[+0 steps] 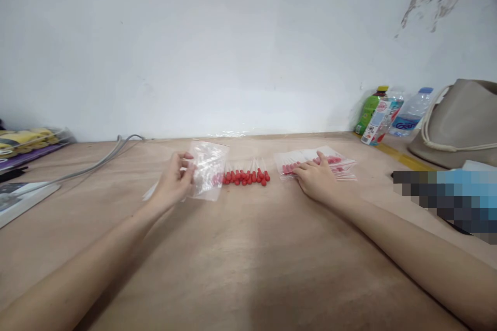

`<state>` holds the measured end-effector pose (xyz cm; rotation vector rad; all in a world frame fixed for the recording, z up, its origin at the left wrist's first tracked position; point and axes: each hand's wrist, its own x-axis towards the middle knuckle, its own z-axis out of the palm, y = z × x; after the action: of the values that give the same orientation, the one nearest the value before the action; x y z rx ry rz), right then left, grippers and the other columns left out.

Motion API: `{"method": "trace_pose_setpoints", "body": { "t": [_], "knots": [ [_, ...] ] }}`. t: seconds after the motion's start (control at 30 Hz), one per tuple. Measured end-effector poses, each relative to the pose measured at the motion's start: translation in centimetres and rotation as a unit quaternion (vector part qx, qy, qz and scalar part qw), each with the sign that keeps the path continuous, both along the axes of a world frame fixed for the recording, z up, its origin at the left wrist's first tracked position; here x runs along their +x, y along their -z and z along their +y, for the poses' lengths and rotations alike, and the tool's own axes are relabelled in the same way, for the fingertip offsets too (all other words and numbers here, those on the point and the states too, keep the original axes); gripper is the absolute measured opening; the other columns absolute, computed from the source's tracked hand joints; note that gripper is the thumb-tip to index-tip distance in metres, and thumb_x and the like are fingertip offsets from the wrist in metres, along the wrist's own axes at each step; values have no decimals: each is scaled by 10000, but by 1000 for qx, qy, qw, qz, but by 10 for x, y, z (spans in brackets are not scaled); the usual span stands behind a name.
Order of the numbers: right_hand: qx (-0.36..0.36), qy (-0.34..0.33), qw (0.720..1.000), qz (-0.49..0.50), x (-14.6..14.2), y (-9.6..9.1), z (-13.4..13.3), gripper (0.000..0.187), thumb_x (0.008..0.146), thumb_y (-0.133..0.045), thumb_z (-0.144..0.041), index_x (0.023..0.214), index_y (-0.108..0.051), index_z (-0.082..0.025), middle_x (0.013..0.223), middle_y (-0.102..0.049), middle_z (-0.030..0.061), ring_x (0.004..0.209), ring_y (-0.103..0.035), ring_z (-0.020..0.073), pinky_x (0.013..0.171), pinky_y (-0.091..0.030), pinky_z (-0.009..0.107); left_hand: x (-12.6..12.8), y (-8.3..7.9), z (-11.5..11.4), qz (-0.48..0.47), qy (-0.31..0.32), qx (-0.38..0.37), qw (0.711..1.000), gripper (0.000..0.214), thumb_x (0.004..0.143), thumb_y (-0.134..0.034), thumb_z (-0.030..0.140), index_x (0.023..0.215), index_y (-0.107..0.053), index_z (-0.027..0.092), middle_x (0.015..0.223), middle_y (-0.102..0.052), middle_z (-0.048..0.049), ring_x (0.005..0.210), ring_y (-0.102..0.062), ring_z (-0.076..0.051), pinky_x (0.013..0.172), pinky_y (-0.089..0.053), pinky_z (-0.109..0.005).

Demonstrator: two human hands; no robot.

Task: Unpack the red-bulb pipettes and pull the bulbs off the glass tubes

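Wooden counter [217, 269] under two bare arms [97, 251]
Right hand [317, 180], fingers spread open, rests on filled bags [290, 161]; left hand [174, 178], fingers nearly closed, pinches a clear bag [209, 168]; just beside that lie loose red-tipped sticks [248, 176].

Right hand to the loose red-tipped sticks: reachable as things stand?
Likely yes: the right hand rests on filled bags just right of the red-tipped sticks, with only bag edge and table between. The clear bag in the left hand overlaps just their left end.
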<state>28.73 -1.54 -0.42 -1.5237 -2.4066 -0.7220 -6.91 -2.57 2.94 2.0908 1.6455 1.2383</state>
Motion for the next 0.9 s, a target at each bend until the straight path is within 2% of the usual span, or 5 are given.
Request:
{"method": "trace_pose_setpoints", "body": {
  "t": [0.27, 0.5, 0.63, 0.77, 0.9],
  "knots": [
    [43, 17, 999, 25, -1, 6, 6, 246, 867, -409, -267, 995, -586, -153, 1016, -614, 132, 951, -499, 256, 872, -213, 446, -66, 6, 27, 201, -124, -13, 972, 170, 687, -470, 113, 751, -626, 137, 632, -492, 8, 571, -521, -145, 564, -421, -282],
    [-17, -17, 1000, -4, 1, 3, 18, 415, 886, -345, -464, 1112, -531, -170, 984, -626, 99, 890, -559, 227, 941, -158, 489, -34, 10, 13, 261, -178, 72, 946, 199, 741, -491, 172, 896, -612, 203, 1101, -506, -114, 1081, -418, -361, 853, -329, -555],
    [-37, -56, 993, -94, -1, 0, 26, 307, 907, -335, -248, 1064, -564, -119, 880, -634, 115, 813, -590, 204, 912, -247, 391, 9, 17, -11, 271, -60, 200, 940, 131, 798, -503, 267, 872, -593, 206, 1104, -520, -82, 1059, -459, -270, 908, -338, -450],
    [-2, -55, 991, -120, -7, 3, 26, 283, 852, -340, -87, 912, -617, -91, 776, -634, 102, 716, -595, 199, 929, -246, 374, 31, 31, -28, 273, 69, 211, 936, 106, 805, -510, 248, 867, -585, 206, 1082, -533, -73, 1049, -474, -230, 901, -360, -400],
    [49, -47, 994, -83, -7, 6, 22, 314, 805, -315, -10, 887, -614, -61, 752, -619, 115, 698, -569, 201, 894, -295, 349, 32, 38, -28, 248, 108, 225, 936, 82, 803, -514, 224, 851, -575, 199, 1066, -546, -76, 1037, -485, -215, 898, -380, -385]
  ]
}}
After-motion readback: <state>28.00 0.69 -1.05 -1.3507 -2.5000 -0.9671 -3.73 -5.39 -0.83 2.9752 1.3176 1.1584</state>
